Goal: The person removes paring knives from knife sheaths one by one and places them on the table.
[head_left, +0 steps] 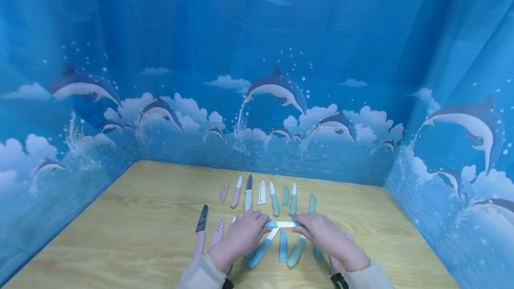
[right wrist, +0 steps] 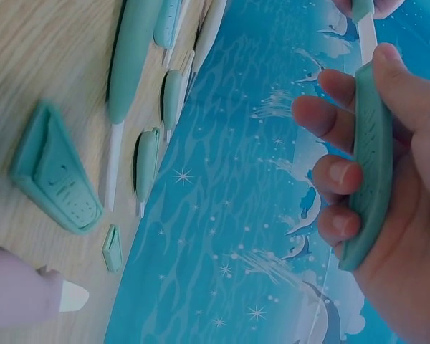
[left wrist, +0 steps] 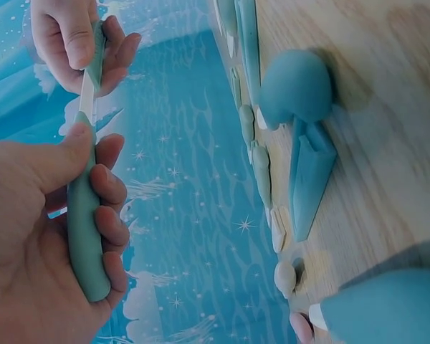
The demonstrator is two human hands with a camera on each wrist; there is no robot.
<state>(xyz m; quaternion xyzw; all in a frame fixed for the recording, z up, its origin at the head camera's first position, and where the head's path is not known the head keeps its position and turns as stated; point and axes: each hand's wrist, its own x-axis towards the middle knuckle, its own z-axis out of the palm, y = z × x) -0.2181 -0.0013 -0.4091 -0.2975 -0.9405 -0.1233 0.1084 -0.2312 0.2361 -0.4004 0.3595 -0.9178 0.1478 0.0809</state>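
In the head view my left hand (head_left: 246,232) and right hand (head_left: 323,234) meet above the table, joined by one small knife. My left hand curls round its teal handle (left wrist: 88,222), thumb near the blade end. A slotted teal sheath (right wrist: 373,165) is in my right hand, gripped between thumb and fingers. Between the hands a length of white blade (head_left: 286,224) shows; its tip is hidden, seemingly within the sheath. Beneath them lie a blue-handled knife (head_left: 261,253), a blue sheath (head_left: 283,246) and a green-handled knife (head_left: 296,252).
A far row holds a pink knife (head_left: 236,196), a dark-bladed knife (head_left: 248,195), a white sheath (head_left: 262,192) and several green pieces. At left lie a pink-handled dark-bladed knife (head_left: 201,226) and a pink sheath (head_left: 217,231). A dolphin-print curtain (head_left: 257,146) borders the wooden table (head_left: 132,226).
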